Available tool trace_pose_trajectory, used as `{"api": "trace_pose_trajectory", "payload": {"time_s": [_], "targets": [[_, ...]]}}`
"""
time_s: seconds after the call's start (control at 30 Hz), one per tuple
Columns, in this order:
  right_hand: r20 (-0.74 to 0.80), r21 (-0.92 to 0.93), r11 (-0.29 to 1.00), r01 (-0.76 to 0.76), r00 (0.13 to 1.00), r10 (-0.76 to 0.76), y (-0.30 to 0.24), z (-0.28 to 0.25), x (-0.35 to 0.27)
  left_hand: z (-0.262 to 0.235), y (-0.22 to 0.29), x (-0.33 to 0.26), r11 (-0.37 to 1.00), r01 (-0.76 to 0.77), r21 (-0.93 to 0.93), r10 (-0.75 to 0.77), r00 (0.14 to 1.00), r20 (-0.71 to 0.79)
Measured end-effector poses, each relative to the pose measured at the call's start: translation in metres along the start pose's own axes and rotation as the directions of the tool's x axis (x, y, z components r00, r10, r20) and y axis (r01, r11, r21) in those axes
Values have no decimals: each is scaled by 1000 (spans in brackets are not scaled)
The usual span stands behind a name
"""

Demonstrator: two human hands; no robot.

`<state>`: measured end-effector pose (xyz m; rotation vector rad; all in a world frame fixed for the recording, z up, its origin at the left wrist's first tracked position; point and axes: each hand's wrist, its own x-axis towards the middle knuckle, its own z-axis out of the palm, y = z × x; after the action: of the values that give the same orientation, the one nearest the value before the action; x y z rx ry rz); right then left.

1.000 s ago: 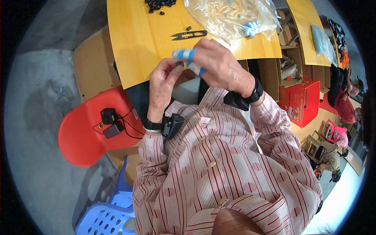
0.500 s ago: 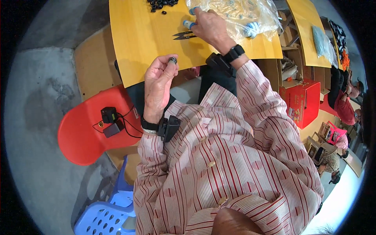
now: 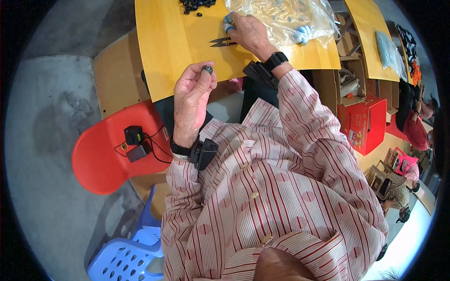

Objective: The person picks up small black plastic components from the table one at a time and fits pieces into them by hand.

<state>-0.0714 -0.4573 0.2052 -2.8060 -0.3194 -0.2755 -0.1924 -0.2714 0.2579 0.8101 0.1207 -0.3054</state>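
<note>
Between the thumb and fingers of my left hand (image 3: 190, 105), near the table's front edge, is a small round dark part (image 3: 207, 69) with a lighter centre. My right hand (image 3: 251, 35) is over the yellow table (image 3: 176, 51), beside a clear plastic bag (image 3: 286, 11) holding small metallic pieces. Blue-and-white wraps cover its thumb and a finger, whose tips are drawn close together; whatever they pinch is too small to make out. A pair of black thread snips (image 3: 222, 42) lies just left of that hand. Small black parts (image 3: 194, 5) are heaped at the far side.
A blue-and-white bundle (image 3: 303, 34) lies at the bag's near edge. On my left, a red chair (image 3: 101, 161) carries black devices with cables, and a blue chair (image 3: 124, 262) stands behind it. A red box (image 3: 361, 124) sits at right. Other people work at the far right.
The thumb and finger of my right hand have come closer together by the bag. My left hand still holds the small part, turned slightly. The view has shifted a little.
</note>
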Motion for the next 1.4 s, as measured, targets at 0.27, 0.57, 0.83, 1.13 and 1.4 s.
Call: {"api": "trace_pose_trajectory", "payload": {"time_s": [0.27,0.57,0.83,1.13,1.4], "targets": [[-39,270,963,11,999,-1,33,-13,3,-9,-5,-2,1000,0,8,0,999,34],[149,-25,946,324,937,-317,23,-27,-5,-9,-4,-3,1000,-7,29,8,1000,-26],[287,-65,891,449,864,-415,13,-34,5,-12,-5,-3,999,-1,35,1,1000,-16],[226,-109,874,474,868,-442,14,-21,6,-14,-5,-2,999,10,34,-10,1000,-14],[-36,266,874,407,910,-413,-16,-71,-23,-3,-6,7,993,-76,88,91,980,-180]]}}
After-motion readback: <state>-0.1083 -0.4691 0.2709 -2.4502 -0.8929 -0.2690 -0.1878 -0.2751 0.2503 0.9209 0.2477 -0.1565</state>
